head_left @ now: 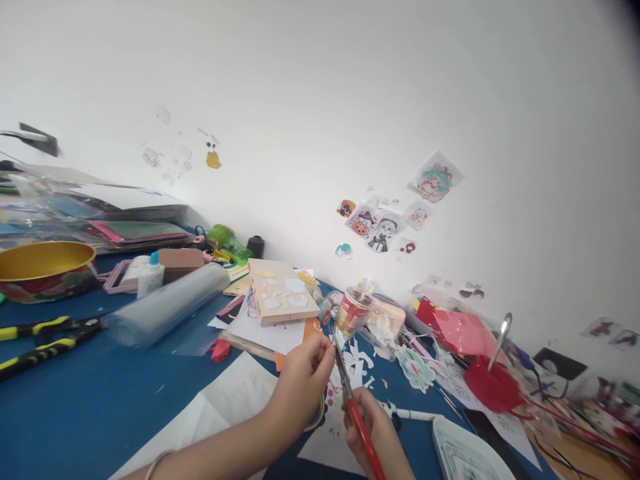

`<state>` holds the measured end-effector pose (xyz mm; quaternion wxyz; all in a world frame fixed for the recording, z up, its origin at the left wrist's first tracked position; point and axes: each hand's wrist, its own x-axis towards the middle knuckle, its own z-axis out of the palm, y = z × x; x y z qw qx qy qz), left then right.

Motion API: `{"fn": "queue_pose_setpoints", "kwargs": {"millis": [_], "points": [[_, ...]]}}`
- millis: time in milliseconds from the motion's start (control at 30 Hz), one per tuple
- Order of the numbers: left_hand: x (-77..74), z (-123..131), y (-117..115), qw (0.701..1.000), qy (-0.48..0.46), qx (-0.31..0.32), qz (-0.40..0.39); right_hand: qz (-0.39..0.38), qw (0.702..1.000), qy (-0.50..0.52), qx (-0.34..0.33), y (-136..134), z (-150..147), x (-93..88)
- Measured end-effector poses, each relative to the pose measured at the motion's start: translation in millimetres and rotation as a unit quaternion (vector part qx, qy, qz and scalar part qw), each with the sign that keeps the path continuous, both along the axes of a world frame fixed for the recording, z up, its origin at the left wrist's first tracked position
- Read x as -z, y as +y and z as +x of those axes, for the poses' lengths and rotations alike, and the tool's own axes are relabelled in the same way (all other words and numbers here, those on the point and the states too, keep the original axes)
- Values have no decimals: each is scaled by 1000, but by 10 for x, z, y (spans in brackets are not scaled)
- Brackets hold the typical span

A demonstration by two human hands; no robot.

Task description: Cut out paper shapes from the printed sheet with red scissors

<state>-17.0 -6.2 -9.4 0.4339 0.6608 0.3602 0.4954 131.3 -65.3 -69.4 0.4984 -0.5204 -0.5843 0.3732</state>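
My right hand [373, 430] is wrapped around the red handle of a pair of scissors [344, 373], whose slim grey blades point up and away. Beside the blade tips, my left hand [307, 367] is closed in a pinch. Whatever sits between its fingertips is too small to make out. Behind the blades lie white paper cutouts [357, 360]. Below them a printed sheet with small red shapes [333, 400] is partly covered by my hands. A large white sheet [220, 407] extends under my left forearm.
Ahead stand a red cup [353, 312] and a wooden board with paper pieces [280, 293]. To the left are a clear plastic roll [170, 303], yellow-black pliers [50, 340], a glue bottle [151, 277] and a gold-lined bowl [47, 267]. A pale tray [467, 450] and red lamp-like object [493, 383] are right.
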Motion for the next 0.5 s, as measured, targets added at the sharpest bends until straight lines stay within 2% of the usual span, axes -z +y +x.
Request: {"fn": "queue_pose_setpoints", "kwargs": {"millis": [133, 233, 367, 433, 500], "points": [[-46, -7, 13, 999, -34, 29, -28, -11, 1000, 3, 29, 28, 20, 43], [-62, -6, 12, 998, -42, 29, -33, -20, 999, 21, 46, -2, -52, -67], [-63, -6, 5, 999, -39, 23, -29, -85, 991, 73, 70, -44, -192, -284], [-58, -7, 3, 998, -40, 23, -31, -90, 990, 74, 78, -39, -217, -311], [-51, -6, 2, 999, -38, 22, -29, -64, 993, 61, 73, -22, -201, -263]]}}
